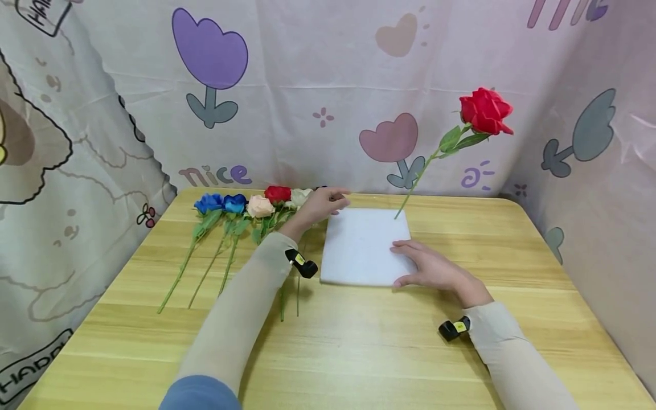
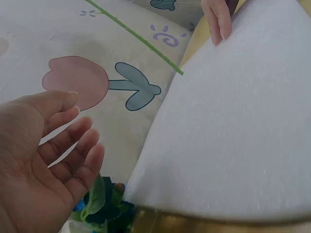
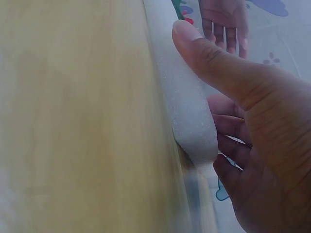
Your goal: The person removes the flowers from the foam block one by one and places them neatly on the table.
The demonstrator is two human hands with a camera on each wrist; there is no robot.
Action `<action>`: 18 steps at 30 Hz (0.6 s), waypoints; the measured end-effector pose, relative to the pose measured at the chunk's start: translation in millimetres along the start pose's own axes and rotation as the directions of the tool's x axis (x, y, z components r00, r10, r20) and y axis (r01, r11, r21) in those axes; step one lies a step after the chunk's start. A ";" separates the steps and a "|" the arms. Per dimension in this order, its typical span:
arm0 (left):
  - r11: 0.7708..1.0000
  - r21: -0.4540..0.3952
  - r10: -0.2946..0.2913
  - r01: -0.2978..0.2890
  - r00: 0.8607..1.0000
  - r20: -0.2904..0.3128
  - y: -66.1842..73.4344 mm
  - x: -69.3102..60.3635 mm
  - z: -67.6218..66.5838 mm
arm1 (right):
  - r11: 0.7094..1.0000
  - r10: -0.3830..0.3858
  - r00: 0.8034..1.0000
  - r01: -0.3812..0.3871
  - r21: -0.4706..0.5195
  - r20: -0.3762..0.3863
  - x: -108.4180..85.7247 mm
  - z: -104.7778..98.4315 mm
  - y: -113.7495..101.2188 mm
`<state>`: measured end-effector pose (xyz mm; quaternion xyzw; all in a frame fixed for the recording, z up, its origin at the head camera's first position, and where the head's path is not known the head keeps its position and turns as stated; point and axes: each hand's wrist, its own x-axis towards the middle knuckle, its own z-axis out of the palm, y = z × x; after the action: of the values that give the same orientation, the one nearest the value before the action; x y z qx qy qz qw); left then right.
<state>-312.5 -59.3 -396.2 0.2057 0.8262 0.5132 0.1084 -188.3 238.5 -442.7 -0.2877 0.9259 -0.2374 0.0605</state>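
Observation:
A white foam block (image 1: 364, 250) lies on the table. One red rose (image 1: 486, 111) leans to the right, its green stem (image 2: 146, 43) meeting the foam near the far right corner. My left hand (image 1: 323, 204) is raised beside the foam's far left corner, its fingers loosely bent and holding nothing. At the right edge of the foam rests my right hand (image 1: 435, 266), thumb by the front corner and fingers on the foam near that edge. In the right wrist view, the thumb (image 3: 214, 56) lies along the front edge; part of the finger contact is hidden.
Left of the foam lie several roses: blue ones (image 1: 208, 203), a peach one (image 1: 260, 206), a red one (image 1: 278, 195) and a white one (image 1: 299, 198). Their stems point toward the front of the wooden table (image 1: 359, 353). A printed cloth (image 1: 302, 57) hangs behind the table.

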 end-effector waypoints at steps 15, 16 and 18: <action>0.999 -0.026 0.027 -0.026 0.999 0.039 3.0 22.9 24.7 | 1.000 0.025 1.000 -0.025 0.019 0.013 2.6 0.9 6.0; 1.000 -0.018 0.025 -0.025 0.999 0.042 2.7 24.0 26.5 | 1.000 0.023 1.000 -0.023 0.016 0.012 2.6 1.4 6.0; 1.000 -0.010 0.017 -0.016 0.999 0.050 1.2 27.5 29.7 | 1.000 0.019 1.000 -0.019 0.016 0.010 2.3 1.9 5.6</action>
<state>-325.2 -22.5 -407.6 0.2247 0.8189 0.5128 0.1259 -192.6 240.5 -447.0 -0.2795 0.9263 -0.2429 0.0698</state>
